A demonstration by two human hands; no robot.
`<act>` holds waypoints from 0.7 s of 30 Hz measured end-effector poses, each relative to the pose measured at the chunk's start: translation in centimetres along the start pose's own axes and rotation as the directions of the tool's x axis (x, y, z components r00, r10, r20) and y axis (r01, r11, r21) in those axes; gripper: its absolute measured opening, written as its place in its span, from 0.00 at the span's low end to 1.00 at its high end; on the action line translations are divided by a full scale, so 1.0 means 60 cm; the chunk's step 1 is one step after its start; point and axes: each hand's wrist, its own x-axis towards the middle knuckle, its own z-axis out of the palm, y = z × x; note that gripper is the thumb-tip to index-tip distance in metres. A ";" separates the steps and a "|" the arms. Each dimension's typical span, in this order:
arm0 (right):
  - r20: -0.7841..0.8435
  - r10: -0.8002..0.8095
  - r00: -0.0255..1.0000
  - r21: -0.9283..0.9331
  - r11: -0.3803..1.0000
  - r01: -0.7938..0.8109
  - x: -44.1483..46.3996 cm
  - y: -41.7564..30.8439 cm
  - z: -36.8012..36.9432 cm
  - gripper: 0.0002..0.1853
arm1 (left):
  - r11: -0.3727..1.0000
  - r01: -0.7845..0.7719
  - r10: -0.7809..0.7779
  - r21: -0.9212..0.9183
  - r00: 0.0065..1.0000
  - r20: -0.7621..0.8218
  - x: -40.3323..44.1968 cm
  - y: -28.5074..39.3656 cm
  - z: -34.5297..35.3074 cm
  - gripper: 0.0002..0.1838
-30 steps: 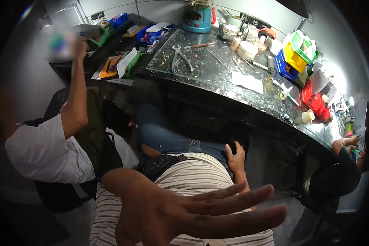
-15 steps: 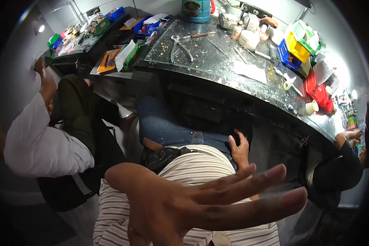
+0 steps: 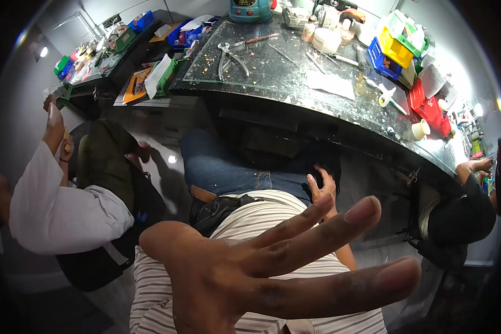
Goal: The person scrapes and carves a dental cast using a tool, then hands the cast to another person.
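Observation:
My left hand [image 3: 273,267] is large and close to the camera, raised in front of the striped shirt [image 3: 261,217]. Its fingers are spread and point right, with nothing held. Farther down, my right hand [image 3: 322,186] rests on the thigh of the blue jeans [image 3: 220,167], fingers apart and empty. Beyond both hands is the dark workbench [image 3: 284,72], which neither hand touches. On its top lie pliers [image 3: 226,60] with their handles apart, a thin tool with a reddish handle [image 3: 256,39] and a white paper [image 3: 331,83].
A co-worker in a white top [image 3: 67,217] sits at left; another in dark clothing [image 3: 462,217] is at right. The bench holds a blue pot [image 3: 250,11], a white jar [image 3: 326,40], a yellow bin [image 3: 395,49], a red bin [image 3: 428,111] and a cream cup [image 3: 420,129].
The view has shifted a little. My left hand's fingers are spread wider, while my right hand stays on the thigh. The left co-worker's raised arm has moved down and left since the earliest frame.

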 end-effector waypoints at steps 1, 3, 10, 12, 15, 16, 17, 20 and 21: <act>-0.010 0.006 1.000 0.002 1.000 -0.006 0.000 -0.003 0.000 0.29 | 1.000 0.001 -0.001 -0.008 1.000 0.015 0.001 0.000 0.001 0.32; -0.002 0.017 1.000 0.002 1.000 -0.017 0.000 -0.009 -0.003 0.29 | 0.999 0.027 -0.026 -0.041 0.999 0.029 -0.006 0.001 0.002 0.33; 0.025 0.031 0.999 -0.010 0.999 -0.031 -0.001 -0.008 -0.005 0.29 | 0.990 0.096 -0.096 -0.102 0.995 0.005 -0.015 0.012 0.012 0.34; 0.023 0.026 0.999 -0.009 1.000 -0.026 0.000 -0.007 -0.004 0.29 | 0.987 0.107 -0.109 -0.116 0.994 -0.004 -0.017 0.016 0.014 0.34; 0.020 0.012 1.000 -0.014 1.000 -0.012 0.000 -0.009 -0.006 0.29 | 0.985 0.108 -0.110 -0.132 0.994 -0.004 -0.018 0.018 0.016 0.35; 0.017 0.009 1.000 -0.012 1.000 -0.009 -0.001 -0.009 -0.006 0.29 | 0.985 0.108 -0.109 -0.136 0.994 0.004 -0.017 0.017 0.017 0.36; 0.014 0.006 1.000 -0.010 1.000 -0.006 -0.001 -0.009 -0.006 0.29 | 0.985 0.107 -0.107 -0.136 0.994 0.010 -0.017 0.016 0.016 0.36; 0.016 0.020 1.000 0.030 0.999 -0.020 -0.001 -0.016 -0.008 0.28 | 0.986 0.101 -0.097 -0.132 0.995 0.037 -0.016 0.013 0.016 0.37; 0.015 0.022 1.000 0.030 0.999 -0.022 -0.001 -0.015 -0.007 0.28 | 0.987 0.095 -0.091 -0.127 0.995 0.044 -0.015 0.012 0.013 0.37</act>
